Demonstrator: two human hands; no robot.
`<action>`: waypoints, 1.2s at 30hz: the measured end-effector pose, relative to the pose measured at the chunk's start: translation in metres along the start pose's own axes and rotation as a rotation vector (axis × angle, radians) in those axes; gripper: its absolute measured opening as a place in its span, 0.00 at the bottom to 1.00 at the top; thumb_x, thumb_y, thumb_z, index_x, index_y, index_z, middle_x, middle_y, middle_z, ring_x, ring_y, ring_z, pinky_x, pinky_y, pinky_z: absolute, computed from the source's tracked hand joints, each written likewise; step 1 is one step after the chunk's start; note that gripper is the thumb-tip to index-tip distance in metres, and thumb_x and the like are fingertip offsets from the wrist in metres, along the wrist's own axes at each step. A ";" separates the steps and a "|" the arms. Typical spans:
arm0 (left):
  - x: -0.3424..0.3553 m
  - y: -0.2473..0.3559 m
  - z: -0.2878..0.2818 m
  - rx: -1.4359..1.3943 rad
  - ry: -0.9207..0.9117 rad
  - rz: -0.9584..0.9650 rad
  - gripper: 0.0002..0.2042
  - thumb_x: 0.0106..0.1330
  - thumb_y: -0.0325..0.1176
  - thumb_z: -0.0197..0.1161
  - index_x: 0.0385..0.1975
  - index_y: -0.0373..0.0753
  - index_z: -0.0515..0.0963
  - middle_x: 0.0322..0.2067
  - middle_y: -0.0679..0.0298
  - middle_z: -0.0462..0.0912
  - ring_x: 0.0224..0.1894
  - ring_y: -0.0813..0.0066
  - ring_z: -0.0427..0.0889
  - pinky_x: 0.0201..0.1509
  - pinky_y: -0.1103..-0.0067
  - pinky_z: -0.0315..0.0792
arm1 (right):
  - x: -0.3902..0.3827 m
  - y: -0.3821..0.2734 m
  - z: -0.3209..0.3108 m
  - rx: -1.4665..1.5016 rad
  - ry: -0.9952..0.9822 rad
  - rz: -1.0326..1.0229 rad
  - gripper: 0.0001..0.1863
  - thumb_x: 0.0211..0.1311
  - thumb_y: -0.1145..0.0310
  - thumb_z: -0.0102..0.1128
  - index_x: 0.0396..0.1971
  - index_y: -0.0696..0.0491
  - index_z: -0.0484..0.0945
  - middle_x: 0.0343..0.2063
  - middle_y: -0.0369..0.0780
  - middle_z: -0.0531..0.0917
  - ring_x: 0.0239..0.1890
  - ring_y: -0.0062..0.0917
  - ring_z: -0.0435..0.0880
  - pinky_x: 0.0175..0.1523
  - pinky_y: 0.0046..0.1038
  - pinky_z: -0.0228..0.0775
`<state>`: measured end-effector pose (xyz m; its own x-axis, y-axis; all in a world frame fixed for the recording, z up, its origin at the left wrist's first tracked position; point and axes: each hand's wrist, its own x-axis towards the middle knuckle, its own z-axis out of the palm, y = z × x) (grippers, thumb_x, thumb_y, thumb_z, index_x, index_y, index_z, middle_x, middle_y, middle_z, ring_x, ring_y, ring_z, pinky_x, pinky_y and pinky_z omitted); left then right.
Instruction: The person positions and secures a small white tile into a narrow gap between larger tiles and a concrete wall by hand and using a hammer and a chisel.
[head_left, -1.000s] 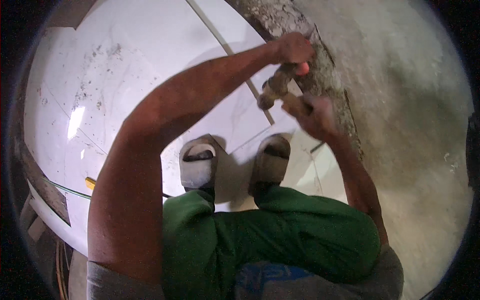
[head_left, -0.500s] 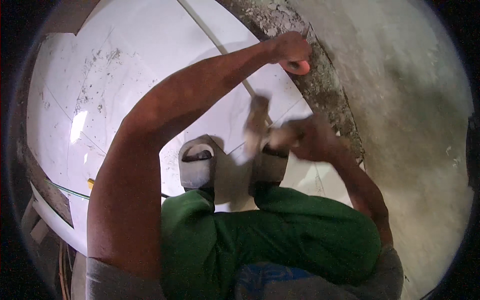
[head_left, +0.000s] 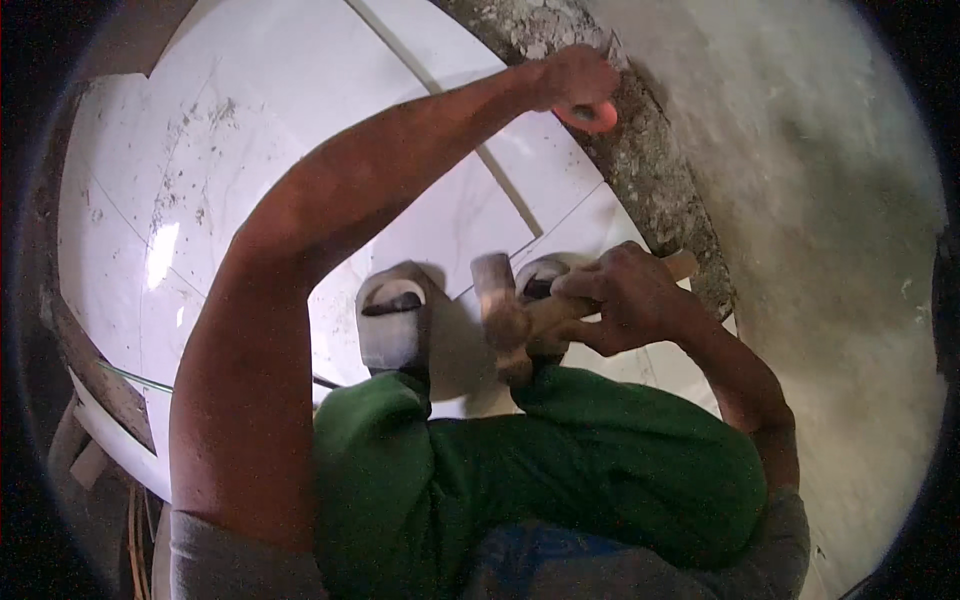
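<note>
My left hand [head_left: 578, 78] is stretched far forward, its fingers closed round a chisel with an orange hand guard [head_left: 588, 118]. A thin piece of its shaft shows past the fist, at a rough strip of broken mortar [head_left: 655, 170]. Where its tip touches is hidden. Nearer my body, my right hand [head_left: 630, 300] grips a hammer [head_left: 500, 312] by its wooden handle. The hammer head is slightly blurred and hangs above my right foot, apart from the chisel.
White marbled tiles [head_left: 290, 110] with scattered grit lie beneath me. A long narrow strip [head_left: 400, 55] crosses them. Rough grey surface [head_left: 790, 300] runs along the right. My sandalled feet [head_left: 395, 310] stand close below the hammer. A thin green line [head_left: 135, 377] is at the left.
My right hand and the hammer have drawn slightly back toward me, and the head has swung lower. My left hand with the chisel has shifted slightly upward in view.
</note>
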<state>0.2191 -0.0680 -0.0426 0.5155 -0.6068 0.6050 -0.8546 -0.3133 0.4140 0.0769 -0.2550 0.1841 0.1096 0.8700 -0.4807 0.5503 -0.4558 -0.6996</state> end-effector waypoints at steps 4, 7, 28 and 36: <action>0.022 0.016 -0.014 -0.582 -0.056 -0.290 0.19 0.60 0.49 0.67 0.23 0.37 0.78 0.19 0.61 0.79 0.28 0.66 0.86 0.26 0.68 0.75 | -0.008 0.066 -0.017 0.779 0.473 0.579 0.16 0.64 0.54 0.68 0.32 0.54 0.84 0.22 0.43 0.84 0.26 0.28 0.86 0.35 0.38 0.76; 0.065 0.043 -0.035 -0.403 -0.397 -0.692 0.14 0.55 0.46 0.71 0.23 0.42 0.81 0.24 0.61 0.83 0.32 0.64 0.88 0.31 0.70 0.78 | -0.013 0.055 -0.017 0.099 0.575 0.394 0.18 0.63 0.54 0.70 0.30 0.56 0.83 0.20 0.41 0.82 0.26 0.25 0.84 0.32 0.34 0.75; -0.010 0.036 -0.003 -0.445 0.149 -0.526 0.22 0.77 0.49 0.53 0.22 0.41 0.71 0.17 0.70 0.70 0.23 0.81 0.71 0.31 0.76 0.70 | -0.034 0.029 0.022 0.024 0.289 0.428 0.23 0.60 0.52 0.74 0.29 0.60 0.82 0.18 0.45 0.80 0.19 0.30 0.79 0.30 0.34 0.73; -0.018 0.042 -0.039 -1.011 -0.217 -0.854 0.21 0.74 0.51 0.60 0.52 0.38 0.81 0.32 0.63 0.83 0.36 0.77 0.84 0.40 0.73 0.79 | -0.048 0.013 0.021 0.048 0.437 0.322 0.19 0.58 0.59 0.74 0.27 0.58 0.74 0.17 0.43 0.74 0.18 0.32 0.73 0.27 0.35 0.68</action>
<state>0.1765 -0.0413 -0.0098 0.7604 -0.6256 -0.1742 0.1971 -0.0333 0.9798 0.0616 -0.3060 0.1872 0.6061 0.6772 -0.4173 0.3947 -0.7115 -0.5814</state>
